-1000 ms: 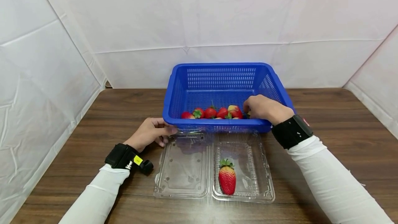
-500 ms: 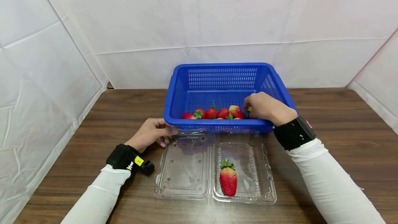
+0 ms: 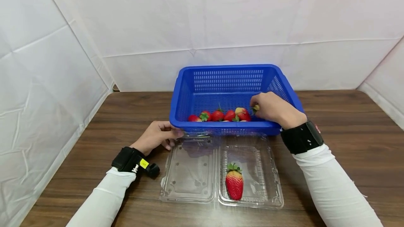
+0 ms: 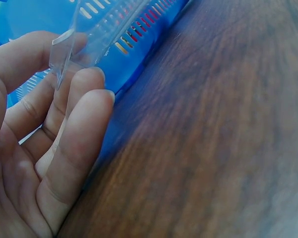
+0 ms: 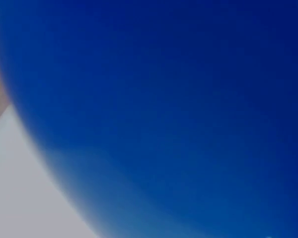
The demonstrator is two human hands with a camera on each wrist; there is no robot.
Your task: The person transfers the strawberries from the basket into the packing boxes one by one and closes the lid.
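Note:
An opened clear plastic clamshell container (image 3: 190,174) lies flat on the table, and one strawberry (image 3: 234,185) rests in its right half. At the far left corner my left hand (image 3: 156,138) pinches the container's thin edge; the left wrist view shows thumb and fingers around that plastic corner (image 4: 62,54). Inside the blue basket (image 3: 227,124), by its right side, my right hand (image 3: 274,108) holds a strawberry (image 3: 256,108), of which only a pale and green bit shows past the fingers. Several strawberries (image 3: 217,116) lie along the basket's near side. Blurred blue plastic (image 5: 164,114) fills the right wrist view.
The basket stands directly behind the container, its near rim over the container's far edge. A wooden table (image 3: 132,108) carries everything. White sheeting (image 3: 233,13) closes off the back and both sides.
My right hand has risen slightly inside the basket, and more of the held strawberry's green end shows. The left hand keeps its place on the container corner. The whole head view has shifted slightly.

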